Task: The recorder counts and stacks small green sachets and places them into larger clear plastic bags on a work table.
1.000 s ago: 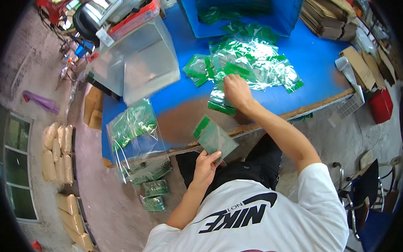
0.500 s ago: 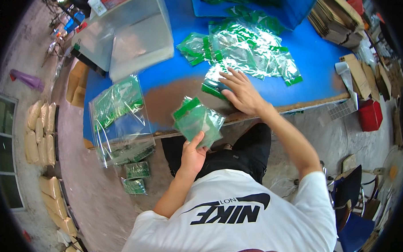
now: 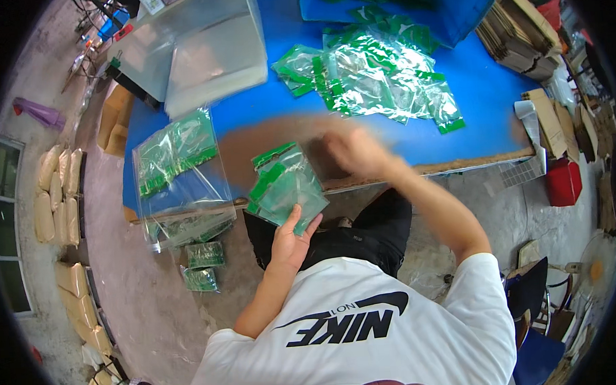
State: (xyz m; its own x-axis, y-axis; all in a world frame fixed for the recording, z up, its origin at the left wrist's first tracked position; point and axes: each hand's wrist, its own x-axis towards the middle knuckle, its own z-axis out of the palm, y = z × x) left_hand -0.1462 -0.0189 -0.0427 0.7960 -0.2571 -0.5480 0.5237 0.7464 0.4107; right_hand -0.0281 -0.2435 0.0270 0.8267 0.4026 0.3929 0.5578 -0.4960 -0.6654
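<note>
My left hand (image 3: 293, 240) grips several flat clear packets with green edges (image 3: 291, 186), fanned out, the thumb on top. They are held just off the table's front edge. My right hand (image 3: 361, 150) is smeared by motion above the worn brown patch of the table; its fingers cannot be made out. Beyond it lies a loose heap of the same shiny packets (image 3: 385, 74). To the left, a large clear bag (image 3: 178, 163) with a row of green-edged packets inside hangs partly over the table's edge.
Clear plastic sheets (image 3: 215, 67) stand at the back left of the blue table (image 3: 291, 111). A blue bin (image 3: 465, 17) is at the back, with flattened cardboard (image 3: 519, 32) beside it. Two packed bundles (image 3: 205, 255) lie on the floor; a red box (image 3: 564, 182) is at right.
My right hand has left the packet at the near side of the heap and moved toward me and slightly left. The packets in my left hand have tilted and are more fanned out.
</note>
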